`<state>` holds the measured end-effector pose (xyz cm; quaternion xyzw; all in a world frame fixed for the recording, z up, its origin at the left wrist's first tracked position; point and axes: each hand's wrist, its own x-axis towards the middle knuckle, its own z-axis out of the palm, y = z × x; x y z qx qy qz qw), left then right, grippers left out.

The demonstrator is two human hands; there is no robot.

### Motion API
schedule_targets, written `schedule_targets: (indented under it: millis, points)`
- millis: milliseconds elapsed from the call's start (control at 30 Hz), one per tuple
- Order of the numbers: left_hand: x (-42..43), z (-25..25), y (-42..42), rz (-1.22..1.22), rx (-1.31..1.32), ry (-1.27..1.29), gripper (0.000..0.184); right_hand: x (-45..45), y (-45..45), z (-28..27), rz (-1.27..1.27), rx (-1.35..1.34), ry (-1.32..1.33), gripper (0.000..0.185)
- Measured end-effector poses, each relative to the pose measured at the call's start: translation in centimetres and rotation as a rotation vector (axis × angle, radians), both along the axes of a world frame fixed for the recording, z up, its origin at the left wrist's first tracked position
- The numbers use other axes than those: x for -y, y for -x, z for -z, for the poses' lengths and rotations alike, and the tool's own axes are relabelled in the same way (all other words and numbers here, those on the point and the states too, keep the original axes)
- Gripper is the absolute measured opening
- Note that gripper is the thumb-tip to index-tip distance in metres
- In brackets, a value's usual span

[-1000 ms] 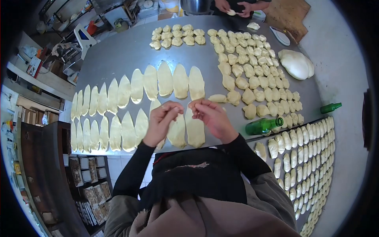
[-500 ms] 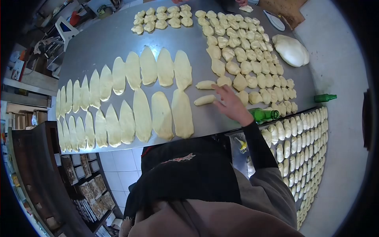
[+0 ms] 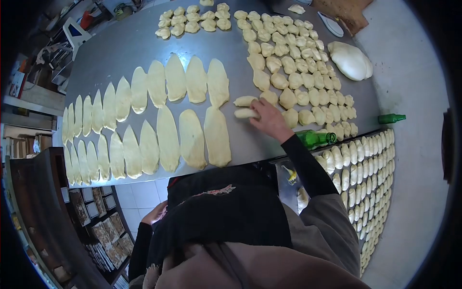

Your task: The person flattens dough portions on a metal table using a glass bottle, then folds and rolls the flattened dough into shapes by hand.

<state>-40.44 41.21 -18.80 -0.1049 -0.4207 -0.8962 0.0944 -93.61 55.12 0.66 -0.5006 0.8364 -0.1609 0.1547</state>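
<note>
My right hand (image 3: 269, 119) has its fingers around the right ends of two small dough rolls, an upper roll (image 3: 244, 101) and a lower roll (image 3: 244, 113), lying side by side on the metal table (image 3: 260, 144). To their left, long flat dough strips (image 3: 217, 137) lie in two rows. Rounded dough pieces (image 3: 288, 98) fill rows to the right of the hand. A green bottle (image 3: 315, 138) lies beside my right wrist. My left hand (image 3: 155, 213) hangs by my left hip against the apron; its fingers are mostly hidden.
Shaped dough rolls (image 3: 365, 178) cover a surface at the lower right. A second green bottle (image 3: 392, 118) lies near the table's right edge, below a large dough mass (image 3: 350, 61). A white scale (image 3: 331, 24) stands at the back right. Dark shelving (image 3: 43, 207) is at the left.
My hands were together over the strips; the right moved to the rolls and closed around them, drawing the lower one nearer the upper. My left hand dropped to my side. The view shifted.
</note>
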Motion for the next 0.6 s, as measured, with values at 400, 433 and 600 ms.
schedule_targets:
  millis: [400, 433, 600]
  points:
    - [3.9, -21.2, 12.9, 0.258, 1.027, 1.115, 0.027, -1.1, 1.9, 2.9, -0.097, -0.084, 0.118, 0.02]
    - [3.9, -21.3, 13.4, 0.287, 0.963, 1.227, 0.024, -1.2, 1.8, 2.9, -0.08, -0.098, 0.127, 0.02]
    - [4.1, -23.7, 16.7, 0.145, 0.957, 0.932, 0.01, -0.6, -0.4, 0.0, 0.034, -0.098, 0.25, 0.013]
